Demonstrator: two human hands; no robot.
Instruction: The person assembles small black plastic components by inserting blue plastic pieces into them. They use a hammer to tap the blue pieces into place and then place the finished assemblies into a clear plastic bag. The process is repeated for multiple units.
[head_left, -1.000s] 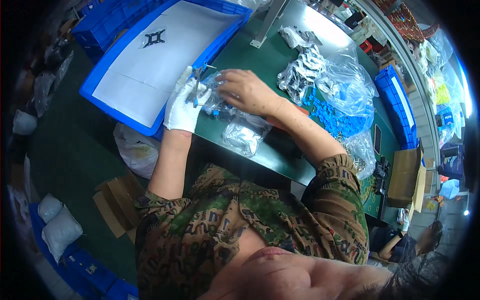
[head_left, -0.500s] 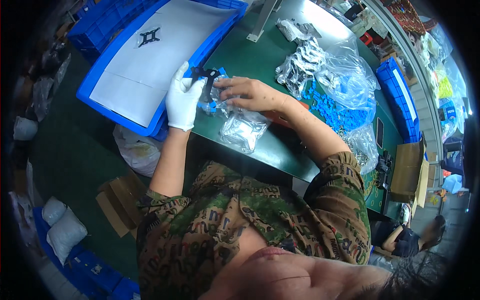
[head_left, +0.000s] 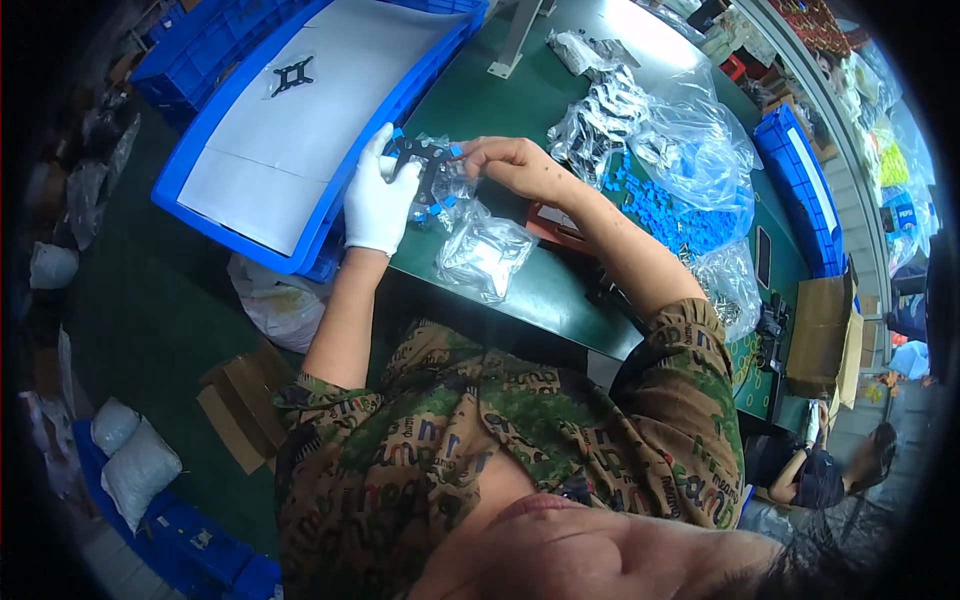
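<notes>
Head view: gloved left hand point(head_left: 377, 200) grips a black frame point(head_left: 420, 165) with blue caps, fingers closed on its left edge, above the green bench point(head_left: 520, 290). Bare right hand point(head_left: 512, 162) pinches its right tip. Clear bag point(head_left: 485, 252) lies just below; blue tray point(head_left: 240, 70) beside.

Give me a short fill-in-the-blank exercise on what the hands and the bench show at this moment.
1. The left hand wears a ____ glove.
2. Both hands hold a black cross-shaped part with small ____ caps on its arm tips.
3. A second black part lies on the white sheet inside the ____ tray.
4. The right hand is ____, with no glove.

Missing words: white; blue; blue; bare
</notes>
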